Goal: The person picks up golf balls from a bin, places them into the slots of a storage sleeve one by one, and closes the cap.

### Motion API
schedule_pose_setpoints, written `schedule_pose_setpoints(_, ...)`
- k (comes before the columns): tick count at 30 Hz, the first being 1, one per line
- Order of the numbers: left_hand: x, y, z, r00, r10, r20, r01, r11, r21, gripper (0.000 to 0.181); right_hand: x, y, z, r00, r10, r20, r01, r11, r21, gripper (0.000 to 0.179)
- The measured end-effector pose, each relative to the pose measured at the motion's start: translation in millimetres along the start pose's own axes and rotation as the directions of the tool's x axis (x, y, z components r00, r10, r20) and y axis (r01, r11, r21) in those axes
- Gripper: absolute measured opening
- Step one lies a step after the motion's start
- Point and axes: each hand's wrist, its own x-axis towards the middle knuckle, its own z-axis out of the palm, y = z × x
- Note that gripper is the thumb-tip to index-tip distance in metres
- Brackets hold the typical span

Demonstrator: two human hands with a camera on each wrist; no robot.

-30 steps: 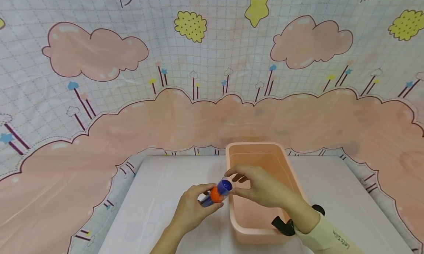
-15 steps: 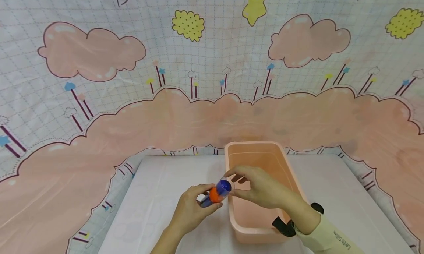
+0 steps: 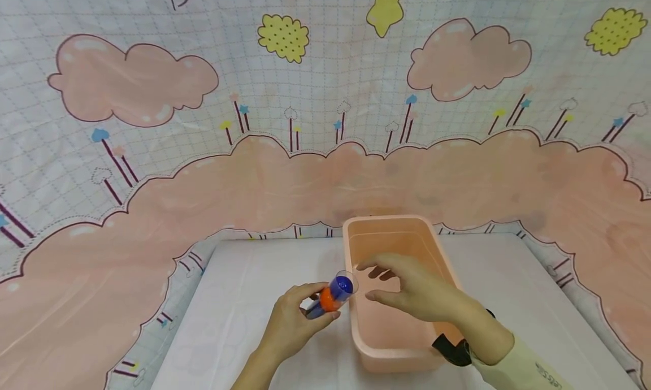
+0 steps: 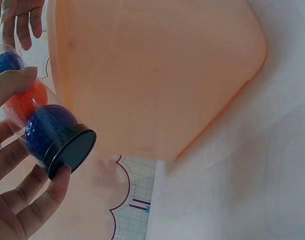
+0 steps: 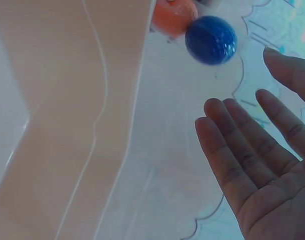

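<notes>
My left hand (image 3: 292, 322) grips a clear plastic tube of golf balls (image 3: 331, 295), tilted with its top toward the right hand. Inside it are a blue ball at the top, an orange ball (image 4: 27, 102) in the middle and another blue ball (image 4: 50, 127) at the bottom. A black cap (image 4: 75, 152) closes the lower end, with a fingertip against it in the left wrist view. My right hand (image 3: 414, 288) is apart from the tube's top, over the peach bin (image 3: 357, 336), fingers spread and nothing in them.
The peach bin stands on a white-covered table (image 3: 244, 299), just right of the tube. Behind it hangs a patterned curtain (image 3: 305, 186) with clouds and stars. A black strap (image 3: 451, 350) shows at the right wrist.
My right hand has come away from the top of the tube, moving right. My left hand keeps its grip on the tube in nearly the same place.
</notes>
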Motion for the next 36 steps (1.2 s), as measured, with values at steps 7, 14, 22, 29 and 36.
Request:
schedule_pose_setpoints(7,0.6,-0.9,1.8,0.999,-0.006,-0.032,0.005,1.000,-0.006,0.051,-21.5,9,-14,0.997,0.035,-0.065,-0.034,0.999,0.010,0.037)
schedule_pose_setpoints(14,0.9,-1.8,3.9,0.999,-0.023,-0.040,0.022,0.999,-0.024,0.051,-38.8,23,-25,0.987,0.033,-0.160,-0.038,0.999,-0.027,0.034)
schedule_pose_setpoints(22,1.2,-4.1,6.0,0.998,-0.031,-0.054,0.030,0.999,-0.030,0.051,-55.2,36,-36,0.969,0.022,-0.245,-0.030,0.999,-0.028,0.035)
schedule_pose_setpoints(29,0.2,-5.6,4.7,0.998,-0.037,-0.058,0.036,0.999,-0.030,0.051,-68.7,46,-41,0.959,0.026,-0.281,-0.042,0.998,-0.051,0.040)
schedule_pose_setpoints(36,-1.0,-8.6,5.7,0.997,-0.039,-0.061,0.036,0.998,-0.048,0.051,-89.2,60,-40,0.940,0.098,-0.327,-0.119,0.992,-0.046,0.040)
